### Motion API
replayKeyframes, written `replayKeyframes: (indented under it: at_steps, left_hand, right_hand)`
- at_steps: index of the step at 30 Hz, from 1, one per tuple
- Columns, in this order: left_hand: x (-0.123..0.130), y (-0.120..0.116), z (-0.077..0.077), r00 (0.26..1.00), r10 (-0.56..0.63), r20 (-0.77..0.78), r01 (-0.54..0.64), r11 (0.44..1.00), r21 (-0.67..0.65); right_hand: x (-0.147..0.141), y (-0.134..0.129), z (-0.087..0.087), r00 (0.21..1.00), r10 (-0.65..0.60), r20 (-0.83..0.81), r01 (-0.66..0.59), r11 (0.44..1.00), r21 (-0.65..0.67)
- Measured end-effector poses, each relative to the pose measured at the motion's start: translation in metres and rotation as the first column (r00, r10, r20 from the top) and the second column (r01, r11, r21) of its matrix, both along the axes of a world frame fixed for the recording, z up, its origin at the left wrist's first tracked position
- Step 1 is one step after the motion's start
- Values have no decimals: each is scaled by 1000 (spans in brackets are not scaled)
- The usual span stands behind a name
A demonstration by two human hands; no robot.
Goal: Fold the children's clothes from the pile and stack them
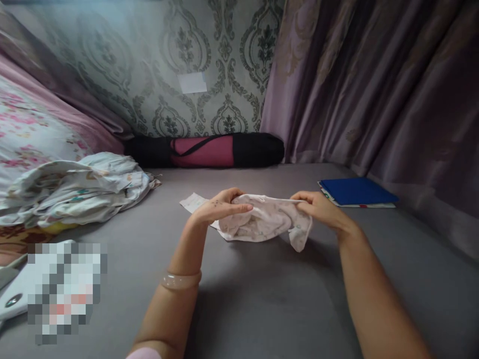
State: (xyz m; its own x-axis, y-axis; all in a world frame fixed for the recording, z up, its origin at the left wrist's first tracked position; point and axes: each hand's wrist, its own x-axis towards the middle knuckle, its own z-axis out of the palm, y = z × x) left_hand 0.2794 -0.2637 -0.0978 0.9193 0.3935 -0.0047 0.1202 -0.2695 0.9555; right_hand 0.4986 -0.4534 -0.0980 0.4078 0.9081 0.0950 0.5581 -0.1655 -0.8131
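A small pale garment with a fine print is stretched between my hands just above the grey bed sheet. Its top edge is pulled nearly straight and has what looks like a small bow at its middle. My left hand grips the left part, with the thumb lying over the cloth. At the other end, my right hand pinches the edge between thumb and fingers. One narrow part of the garment sticks out past my left hand onto the sheet, and another hangs down below my right hand. Some fingertips are hidden behind the cloth.
A crumpled pile of printed cloth lies at the left. A blue folder-like item rests at the right on a flat patterned piece. Along the wall lies a black and pink roll bag. A partly blurred white item is at lower left.
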Motion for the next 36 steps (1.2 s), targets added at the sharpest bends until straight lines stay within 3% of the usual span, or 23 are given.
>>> replayKeyframes:
  at_steps: [2, 5, 7, 9, 11, 12, 15, 18, 21, 27, 32, 36]
  left_hand:
    - [6, -2, -10, 1000, -8, -20, 7, 999, -36]
    - [17, -4, -25, 999, -25, -37, 24, 999, -25]
    - [23, -5, -31, 999, -30, -36, 30, 1000, -5]
    - [28, -9, -34, 1000, -15, 1, 15, 1000, -20]
    - [31, -14, -34, 999, -19, 46, 21, 998, -52]
    - [31, -17, -33, 998, -31, 62, 35, 997, -69]
    - [31, -23, -28, 994, -65, 83, 72, 993, -91]
    - [30, -26, -24, 992, -85, 95, 94, 991, -95]
    - [28, -25, -25, 991, -94, 101, 102, 991, -88]
    - [23, -16, -26, 993, -89, 75, 94, 994, -59]
    - [11, -4, -19, 997, -68, 25, 64, 989, 136]
    - [12, -2, -20, 999, 32, -28, -24, 963, 269]
  right_hand:
    - [15, -11, -1, 993, -42, -106, 36, 997, -62]
    - [34, -26, -7, 991, -13, -137, -20, 971, -238]
    - [43, -33, -12, 1000, -3, -15, -3, 935, -354]
    - [44, -35, -13, 979, -55, 196, 130, 911, -392]
    - [37, -31, -11, 925, -94, 368, 211, 933, -291]
    - [29, -26, -9, 909, -88, 408, 186, 960, -208]
    - [-3, -5, -3, 920, 47, 390, -48, 999, -7]
    - [-33, 15, -6, 932, 139, 334, -162, 986, 41]
    - [-45, 25, -13, 950, 128, 283, -150, 987, 55]
    - [-35, 20, -14, 930, 128, 344, -165, 983, 81]
    - [-14, 12, -10, 932, -104, 346, 46, 984, 172]
    - [-3, 9, -11, 915, -183, 359, 117, 973, 199]
